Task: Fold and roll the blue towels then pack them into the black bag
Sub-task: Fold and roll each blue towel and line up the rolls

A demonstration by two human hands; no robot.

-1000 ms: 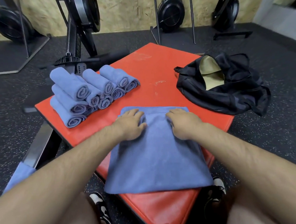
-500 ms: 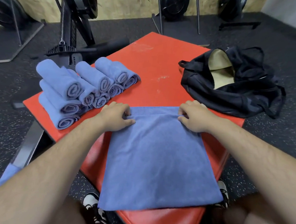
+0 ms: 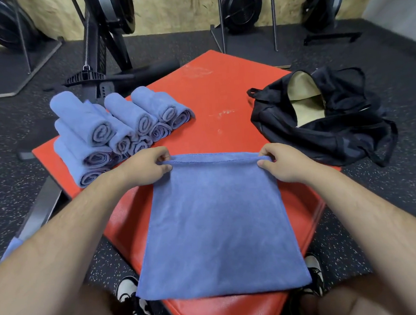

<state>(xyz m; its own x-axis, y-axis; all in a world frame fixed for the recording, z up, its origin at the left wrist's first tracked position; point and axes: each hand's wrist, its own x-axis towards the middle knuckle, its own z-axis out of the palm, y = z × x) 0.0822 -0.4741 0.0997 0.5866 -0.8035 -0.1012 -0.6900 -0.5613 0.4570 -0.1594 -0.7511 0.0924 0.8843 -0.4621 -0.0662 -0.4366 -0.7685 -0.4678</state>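
Flooring (image 3: 389, 56) of speckled black rubber runs back to a chipboard wall, where black fan-wheel machines (image 3: 240, 8) stand well behind my work. On the floor sits the red padded block (image 3: 213, 89) that carries everything. Over its near half lies the flat blue towel (image 3: 218, 229), its near corners reaching over my shoes (image 3: 127, 289). On the block's right edge slumps the black bag (image 3: 333, 138), its mouth open on a tan lining (image 3: 305, 99). At the left, rolled blue towels (image 3: 109, 131) lie stacked. My left hand (image 3: 142, 169) and right hand (image 3: 283, 164) each pinch a far corner of the flat towel.
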